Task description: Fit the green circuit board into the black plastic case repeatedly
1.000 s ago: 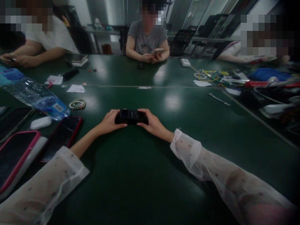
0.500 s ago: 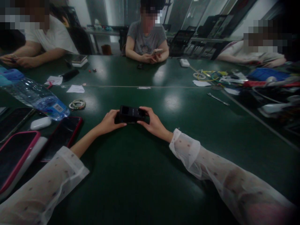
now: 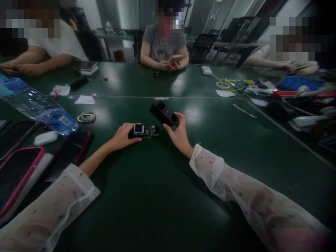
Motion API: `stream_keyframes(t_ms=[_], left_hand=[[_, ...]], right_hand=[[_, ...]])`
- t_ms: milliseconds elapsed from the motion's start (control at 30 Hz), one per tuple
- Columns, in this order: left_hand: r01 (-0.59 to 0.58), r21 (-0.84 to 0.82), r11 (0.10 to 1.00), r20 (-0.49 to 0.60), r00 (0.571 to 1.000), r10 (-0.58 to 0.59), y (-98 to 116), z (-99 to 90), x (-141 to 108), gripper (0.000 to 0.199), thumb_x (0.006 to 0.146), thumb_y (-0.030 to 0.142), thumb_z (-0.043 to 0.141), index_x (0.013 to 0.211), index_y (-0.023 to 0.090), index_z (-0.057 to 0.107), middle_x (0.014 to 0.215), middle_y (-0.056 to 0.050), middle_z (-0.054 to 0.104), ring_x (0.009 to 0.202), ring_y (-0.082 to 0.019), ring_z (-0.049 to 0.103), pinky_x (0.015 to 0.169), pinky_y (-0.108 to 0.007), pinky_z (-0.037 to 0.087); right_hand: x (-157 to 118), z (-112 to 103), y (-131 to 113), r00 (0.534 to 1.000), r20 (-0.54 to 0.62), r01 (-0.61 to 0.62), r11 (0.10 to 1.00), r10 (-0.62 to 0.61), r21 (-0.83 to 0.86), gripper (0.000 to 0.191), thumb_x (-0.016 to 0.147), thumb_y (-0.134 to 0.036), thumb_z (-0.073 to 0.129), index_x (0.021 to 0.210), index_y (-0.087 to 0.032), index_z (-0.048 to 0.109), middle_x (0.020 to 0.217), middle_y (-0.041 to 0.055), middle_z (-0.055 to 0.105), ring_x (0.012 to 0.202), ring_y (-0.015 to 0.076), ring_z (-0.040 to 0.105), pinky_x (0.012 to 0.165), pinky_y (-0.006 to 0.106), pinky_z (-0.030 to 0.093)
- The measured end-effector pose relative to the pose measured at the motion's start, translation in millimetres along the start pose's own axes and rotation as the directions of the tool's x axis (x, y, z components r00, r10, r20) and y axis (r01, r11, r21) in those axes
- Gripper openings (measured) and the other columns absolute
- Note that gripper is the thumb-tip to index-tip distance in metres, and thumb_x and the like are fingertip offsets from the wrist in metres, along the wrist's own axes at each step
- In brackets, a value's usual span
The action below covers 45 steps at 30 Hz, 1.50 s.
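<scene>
In the middle of the green table [image 3: 147, 182], my left hand [image 3: 126, 136] grips the left end of a small circuit board [image 3: 148, 132]. A little square screen [image 3: 139, 129] sits on that board, and a blue light shows near its right end. My right hand [image 3: 179, 134] holds a black plastic cover [image 3: 163, 112] by its lower right end, thumb on the near side. Tilted up and to the right, the cover is apart from the board and has a window opening near its far end. The underside of the board is hidden.
Left of my hands lie a water bottle [image 3: 49, 108], a beaded bracelet [image 3: 86, 117], a white earbud case [image 3: 46, 138] and several phones. A wrench [image 3: 244, 111] and tangled cables [image 3: 236, 84] lie at right. Three people sit across the table, one holding a phone [image 3: 176, 58].
My right hand has lifted the black cover off, up and to the right, uncovering the circuit board. My left hand has stayed in place.
</scene>
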<state>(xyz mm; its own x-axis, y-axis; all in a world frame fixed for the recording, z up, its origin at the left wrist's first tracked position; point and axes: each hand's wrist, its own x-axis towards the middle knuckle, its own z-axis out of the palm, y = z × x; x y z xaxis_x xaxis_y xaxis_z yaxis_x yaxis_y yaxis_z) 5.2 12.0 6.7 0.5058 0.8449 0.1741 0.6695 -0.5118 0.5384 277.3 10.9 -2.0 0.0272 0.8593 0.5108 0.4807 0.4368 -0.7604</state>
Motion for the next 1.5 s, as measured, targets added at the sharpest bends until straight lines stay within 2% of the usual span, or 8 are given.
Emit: stream_keyframes(t_ms=[233,533,833,1000,1300,1500], left_hand=[[-0.005,0.015,1.000,-0.010,1.000,0.005,0,-0.1,0,0.061,0.082,0.052,0.064,0.133,0.024,0.048,0.126,-0.010,0.056,0.117,-0.032,0.048,0.094,-0.047,0.041],[0.008,0.008,1.000,-0.002,1.000,-0.008,1,-0.6,0,0.058,0.082,0.053,0.063,0.130,0.025,0.050,0.125,-0.010,0.056,0.117,-0.032,0.048,0.094,-0.048,0.042],[0.005,0.024,1.000,-0.004,1.000,-0.005,1,0.0,2,0.056,0.082,0.053,0.064,0.127,0.022,0.051,0.122,-0.011,0.057,0.116,-0.031,0.049,0.095,-0.048,0.041],[0.009,0.021,1.000,-0.006,1.000,-0.009,0,0.1,2,0.056,0.081,0.053,0.064,0.126,0.022,0.052,0.122,-0.011,0.057,0.115,-0.032,0.049,0.094,-0.048,0.041],[0.028,0.018,0.999,0.009,1.000,-0.028,3,-2.1,1,0.056,0.081,0.056,0.062,0.125,0.023,0.053,0.122,-0.011,0.056,0.115,-0.032,0.049,0.093,-0.049,0.043],[0.019,0.017,1.000,0.000,1.000,-0.019,1,-0.5,1,0.055,0.081,0.055,0.063,0.124,0.022,0.053,0.121,-0.011,0.057,0.114,-0.032,0.049,0.092,-0.049,0.043]], right_hand=[[2,2,18,0.996,-0.007,-0.090,0.995,0.090,-0.050,0.054,0.080,-0.029,0.063,0.123,-0.022,0.031,0.121,0.0129,0.049,0.113,0.0262,0.054,0.098,0.048,0.047],[1,1,13,0.989,-0.034,-0.150,0.971,0.146,-0.187,0.051,0.076,-0.028,0.064,0.119,-0.021,0.037,0.118,0.0134,0.049,0.111,0.0306,0.052,0.096,0.055,0.043],[0,2,12,0.991,-0.091,-0.119,0.962,0.099,-0.244,0.054,0.075,-0.028,0.063,0.122,-0.019,0.037,0.121,0.0154,0.045,0.116,0.0345,0.045,0.100,0.060,0.039],[0,2,12,0.993,-0.082,-0.101,0.966,0.083,-0.240,0.055,0.075,-0.026,0.064,0.122,-0.022,0.037,0.120,0.0140,0.045,0.116,0.0355,0.046,0.099,0.062,0.040],[1,-1,7,0.988,-0.025,-0.155,0.956,0.153,-0.248,0.057,0.077,-0.027,0.062,0.126,-0.019,0.034,0.126,0.0165,0.041,0.121,0.0356,0.043,0.102,0.060,0.037],[0,0,8,0.992,-0.041,-0.127,0.965,0.121,-0.231,0.054,0.077,-0.024,0.061,0.124,-0.020,0.036,0.124,0.0159,0.044,0.118,0.0352,0.045,0.101,0.060,0.038]])
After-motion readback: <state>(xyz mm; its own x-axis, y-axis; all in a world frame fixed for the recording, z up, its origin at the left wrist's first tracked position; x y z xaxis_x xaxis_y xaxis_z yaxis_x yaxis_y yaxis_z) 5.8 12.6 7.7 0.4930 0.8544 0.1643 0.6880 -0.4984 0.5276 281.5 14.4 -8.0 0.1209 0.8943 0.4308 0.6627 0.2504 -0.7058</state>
